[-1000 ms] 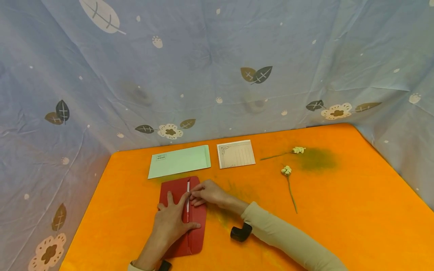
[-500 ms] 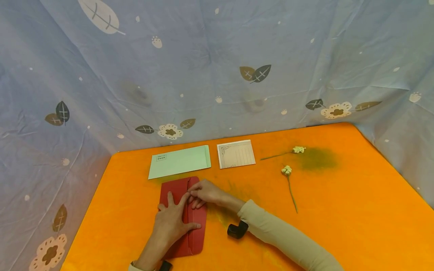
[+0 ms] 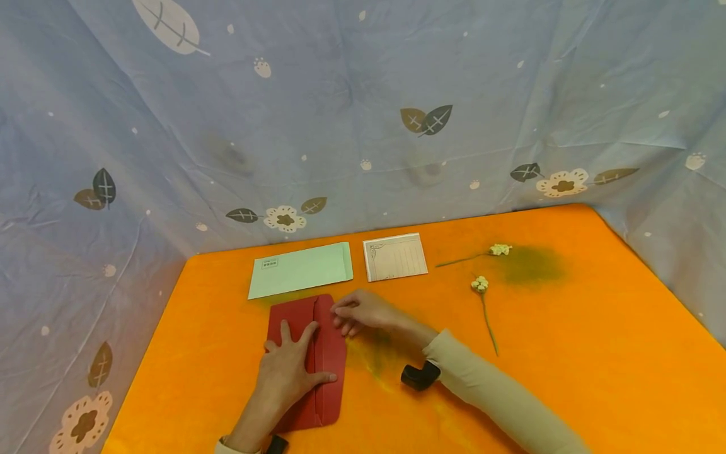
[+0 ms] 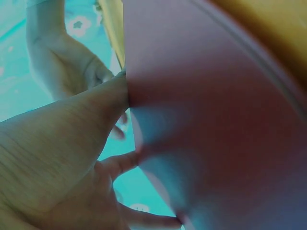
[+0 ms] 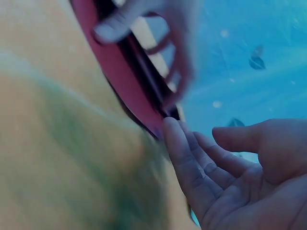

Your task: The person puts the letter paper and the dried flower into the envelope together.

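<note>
Compared with a second ago, the right hand [image 3: 363, 310] is drawn back from the slit [image 3: 314, 356] of the red envelope [image 3: 298, 312] to the outer edge of its flap [image 3: 331, 398], and the white strip seen in the slit then is now hidden from sight. The left hand [image 3: 280, 369] is kept in the same place on the red envelope; its fingers are spread well apart across the paper, and its thumb is stretched over the slit onto the flap. In the right wrist view, the right hand's fingers are held close together and nearly straight, with the thumb parted from them; whether the flap is touched by the fingertips cannot be told. The red envelope is laid flat on the orange table [image 3: 567, 353], its flap folded out to the right. Beyond the red envelope a pale green envelope [image 3: 303, 271] is placed, beyond it to the right a lined card [image 3: 395, 258], and well to its right two stemmed flowers [image 3: 479, 285] are laid.
</note>
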### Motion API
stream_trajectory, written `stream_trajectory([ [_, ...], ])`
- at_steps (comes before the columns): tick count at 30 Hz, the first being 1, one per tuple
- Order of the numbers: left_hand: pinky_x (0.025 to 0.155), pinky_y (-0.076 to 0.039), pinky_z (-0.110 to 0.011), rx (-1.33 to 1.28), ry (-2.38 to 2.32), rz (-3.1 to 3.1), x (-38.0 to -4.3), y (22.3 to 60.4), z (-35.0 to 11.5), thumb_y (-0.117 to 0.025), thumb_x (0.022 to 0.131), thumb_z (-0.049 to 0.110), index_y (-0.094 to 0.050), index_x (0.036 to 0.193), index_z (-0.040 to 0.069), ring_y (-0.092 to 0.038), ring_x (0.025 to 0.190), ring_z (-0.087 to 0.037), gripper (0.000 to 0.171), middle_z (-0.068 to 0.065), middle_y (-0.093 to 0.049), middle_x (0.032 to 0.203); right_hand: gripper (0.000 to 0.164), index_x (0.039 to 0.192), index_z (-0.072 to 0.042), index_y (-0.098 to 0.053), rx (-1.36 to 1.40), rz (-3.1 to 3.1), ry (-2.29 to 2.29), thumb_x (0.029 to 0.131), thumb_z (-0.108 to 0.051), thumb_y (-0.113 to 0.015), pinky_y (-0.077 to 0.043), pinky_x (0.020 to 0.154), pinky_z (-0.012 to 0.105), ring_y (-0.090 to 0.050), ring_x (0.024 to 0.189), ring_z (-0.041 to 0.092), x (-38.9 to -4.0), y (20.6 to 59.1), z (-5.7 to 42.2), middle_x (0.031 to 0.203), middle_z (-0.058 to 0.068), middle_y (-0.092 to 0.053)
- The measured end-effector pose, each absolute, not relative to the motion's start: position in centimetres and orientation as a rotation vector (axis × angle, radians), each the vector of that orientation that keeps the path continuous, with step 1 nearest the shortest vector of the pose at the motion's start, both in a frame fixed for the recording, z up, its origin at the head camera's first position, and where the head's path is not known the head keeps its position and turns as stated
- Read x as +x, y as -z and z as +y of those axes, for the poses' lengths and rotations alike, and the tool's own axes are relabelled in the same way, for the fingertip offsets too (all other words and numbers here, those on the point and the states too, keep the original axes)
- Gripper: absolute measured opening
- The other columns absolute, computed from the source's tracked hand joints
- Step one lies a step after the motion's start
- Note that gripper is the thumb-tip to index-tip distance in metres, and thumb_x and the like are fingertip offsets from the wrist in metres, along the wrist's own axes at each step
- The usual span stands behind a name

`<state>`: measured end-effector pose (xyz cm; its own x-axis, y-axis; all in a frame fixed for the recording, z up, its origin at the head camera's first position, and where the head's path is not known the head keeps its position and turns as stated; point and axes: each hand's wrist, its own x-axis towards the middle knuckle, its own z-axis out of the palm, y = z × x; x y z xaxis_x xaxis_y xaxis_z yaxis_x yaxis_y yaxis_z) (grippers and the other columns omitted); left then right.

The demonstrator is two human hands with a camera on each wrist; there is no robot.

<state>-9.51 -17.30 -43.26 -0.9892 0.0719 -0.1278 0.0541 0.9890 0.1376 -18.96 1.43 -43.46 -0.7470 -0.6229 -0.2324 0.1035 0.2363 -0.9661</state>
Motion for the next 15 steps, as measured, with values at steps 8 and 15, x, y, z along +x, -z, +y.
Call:
stream_trajectory([
  [8, 0.059, -0.055, -0.049, 0.066, -0.203, 2.982, -9.5, 43.1, -17.3, -0.081, 0.062, 0.065, -0.046, 0.144, 0.02, -0.05, 0.094, -0.057, 0.1, -0.038, -0.031, 0.144, 0.032, 0.124, 0.013, -0.059, -0.503, 1.982, 1.554, 0.102, -0.009, -0.051, -0.058, 0.073, 0.04, -0.07, 0.082, 0.033, -20.6, 41.9, 6.0, 0.101, 0.025, -0.069],
  [15, 0.055, -0.055, -0.046, 0.071, -0.233, 2.971, -9.5, 42.9, -17.2, -0.08, 0.062, 0.066, -0.044, 0.145, 0.02, -0.049, 0.095, -0.057, 0.101, -0.039, -0.029, 0.146, 0.035, 0.127, 0.016, -0.055, -0.464, 2.004, 1.602, 0.103, -0.01, -0.05, -0.057, 0.077, 0.045, -0.069, 0.088, 0.039, -21.2, 41.7, 10.8, 0.106, 0.031, -0.067],
])
